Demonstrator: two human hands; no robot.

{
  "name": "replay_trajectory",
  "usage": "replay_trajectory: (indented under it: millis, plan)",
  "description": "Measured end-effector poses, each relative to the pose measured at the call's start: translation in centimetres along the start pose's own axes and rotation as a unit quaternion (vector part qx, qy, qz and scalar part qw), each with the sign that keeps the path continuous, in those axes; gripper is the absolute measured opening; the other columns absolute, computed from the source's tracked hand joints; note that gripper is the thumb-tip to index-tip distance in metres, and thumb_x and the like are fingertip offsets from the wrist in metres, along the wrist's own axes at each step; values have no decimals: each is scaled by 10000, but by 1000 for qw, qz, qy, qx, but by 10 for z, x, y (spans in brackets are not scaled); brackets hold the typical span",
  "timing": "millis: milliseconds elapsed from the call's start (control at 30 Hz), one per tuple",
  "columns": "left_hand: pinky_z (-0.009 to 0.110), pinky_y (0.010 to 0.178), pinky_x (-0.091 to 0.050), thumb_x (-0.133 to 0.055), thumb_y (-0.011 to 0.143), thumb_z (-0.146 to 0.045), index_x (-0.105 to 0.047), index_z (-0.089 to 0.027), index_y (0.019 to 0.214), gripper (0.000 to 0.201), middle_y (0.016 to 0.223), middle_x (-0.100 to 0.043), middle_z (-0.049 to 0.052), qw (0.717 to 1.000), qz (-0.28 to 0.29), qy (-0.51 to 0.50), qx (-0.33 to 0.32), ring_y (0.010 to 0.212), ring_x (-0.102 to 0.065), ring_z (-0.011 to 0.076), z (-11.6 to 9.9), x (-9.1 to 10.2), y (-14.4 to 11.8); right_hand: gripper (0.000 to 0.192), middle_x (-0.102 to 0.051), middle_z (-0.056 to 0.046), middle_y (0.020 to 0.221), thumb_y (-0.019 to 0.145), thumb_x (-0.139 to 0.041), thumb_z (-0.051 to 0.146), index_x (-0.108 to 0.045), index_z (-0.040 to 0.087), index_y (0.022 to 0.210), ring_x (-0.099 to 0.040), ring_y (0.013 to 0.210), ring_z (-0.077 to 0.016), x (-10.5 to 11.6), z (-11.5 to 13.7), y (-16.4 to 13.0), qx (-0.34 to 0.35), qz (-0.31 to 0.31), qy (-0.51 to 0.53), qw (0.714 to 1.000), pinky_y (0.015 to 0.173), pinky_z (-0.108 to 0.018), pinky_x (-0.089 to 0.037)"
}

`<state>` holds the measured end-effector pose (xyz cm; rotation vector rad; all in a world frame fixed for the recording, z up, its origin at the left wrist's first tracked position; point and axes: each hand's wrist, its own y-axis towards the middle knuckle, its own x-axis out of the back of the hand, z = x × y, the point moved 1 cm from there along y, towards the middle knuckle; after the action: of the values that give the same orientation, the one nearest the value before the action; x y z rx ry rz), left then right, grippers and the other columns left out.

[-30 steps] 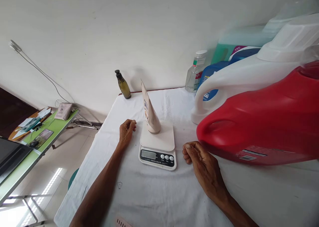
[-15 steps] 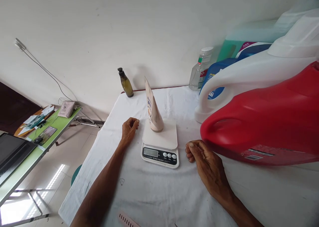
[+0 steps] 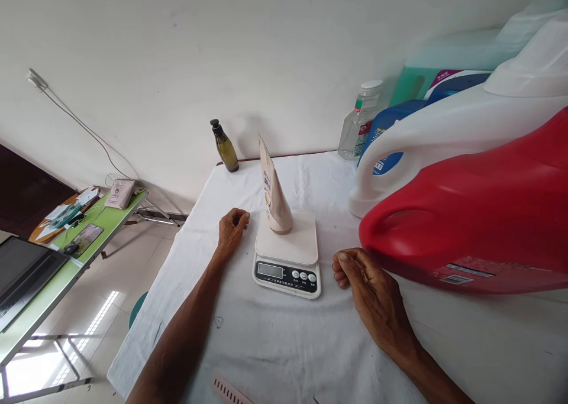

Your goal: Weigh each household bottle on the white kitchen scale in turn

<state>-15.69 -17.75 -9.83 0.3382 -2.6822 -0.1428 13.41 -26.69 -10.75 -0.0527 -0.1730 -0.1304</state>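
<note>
A white digital kitchen scale (image 3: 288, 256) sits on the cloth-covered table, its small display too faint to read. On its platform a pale beige squeeze tube (image 3: 276, 200) stands on its cap, with the flat crimped end up. My left hand (image 3: 233, 226) rests on the cloth left of the scale, fingers curled closed, nothing visible in it. To the right of the scale lies my right hand (image 3: 368, 291), its fingers also curled in with the thumb over them, apart from the scale. Neither hand touches the tube.
Large jugs crowd the right side: a red one (image 3: 465, 215) close to my right hand, a white one (image 3: 444, 126) behind. A clear bottle (image 3: 355, 132) and an olive-green bottle (image 3: 227, 151) stand near the wall. A pink slotted strip (image 3: 228, 390) lies at the front.
Both hands, the scale and the tube keep the same places on the table. The whole view has shifted very slightly.
</note>
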Motion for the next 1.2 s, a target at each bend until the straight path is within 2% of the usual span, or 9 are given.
replay_trajectory:
  millis: [600, 700, 767, 833, 933, 1033, 1133, 1200]
  plan:
    - [303, 689, -464, -673, 912, -479, -674, -198, 841, 289, 732, -630, -2, 1000, 3, 3, -2, 668, -578, 146, 4, 0, 1, 508, -679, -53, 807, 946, -534, 744, -625, 262, 814, -613, 700, -199, 1, -3, 1, 0, 5, -11, 1000, 648, -332, -546]
    - [334, 757, -520, -710, 888, -586, -700, -188, 1071, 439, 969, -717, 64, 1000, -19, -16, -11, 824, -668, 192, -7, 6, -1, 534, -680, -54, 812, 939, -529, 766, -631, 254, 824, -615, 699, -194, 0, -3, 1, -3, 3, -4, 1000, 645, -323, -547]
    - [378, 876, -554, -810, 802, -622, -642, -203, 1320, 687, 1234, -719, 124, 998, -23, -32, -49, 1057, -706, 256, -24, 11, -5, 543, -683, -56, 817, 934, -535, 773, -635, 249, 832, -619, 703, -192, 0, -3, 1, -8, 2, 0, 1000, 645, -317, -549]
    - [427, 1029, -539, -916, 713, -576, -535, -239, 1492, 930, 1452, -653, 161, 995, 7, -36, -94, 1291, -661, 315, -45, 13, -10, 543, -685, -55, 816, 929, -549, 772, -635, 245, 833, -622, 703, -190, 0, -3, 0, -11, 2, 1, 1000, 658, -315, -558]
    - [468, 1167, -480, -993, 660, -479, -462, -277, 1558, 1063, 1609, -557, 176, 988, 91, -18, -120, 1473, -561, 360, -76, 3, -14, 542, -691, -58, 807, 926, -557, 768, -640, 240, 834, -630, 705, -195, 1, -1, 0, -9, 2, 0, 1000, 668, -320, -567]
    - [470, 1117, -512, -1016, 633, -426, -562, -241, 1417, 924, 1499, -639, 167, 985, 138, 19, -104, 1393, -607, 375, -92, -15, -13, 537, -703, -66, 797, 932, -547, 756, -648, 238, 832, -637, 698, -203, 1, 0, 1, -4, -1, -9, 1000, 658, -324, -566]
    - [415, 919, -564, -1010, 635, -371, -643, -211, 1115, 624, 1188, -754, 110, 986, 133, 56, -79, 1115, -696, 321, -95, -29, -8, 536, -706, -67, 794, 933, -545, 753, -649, 237, 830, -634, 687, -201, 2, 1, 1, 0, -1, -14, 1000, 661, -324, -565]
    - [367, 811, -555, -1013, 618, -346, -637, -211, 1008, 558, 1047, -758, 70, 988, 121, 58, -80, 979, -694, 273, -93, -33, -2, 545, -708, -68, 802, 935, -538, 762, -649, 239, 829, -638, 696, -202, 2, 1, 0, -3, 1, -14, 1000, 671, -323, -568]
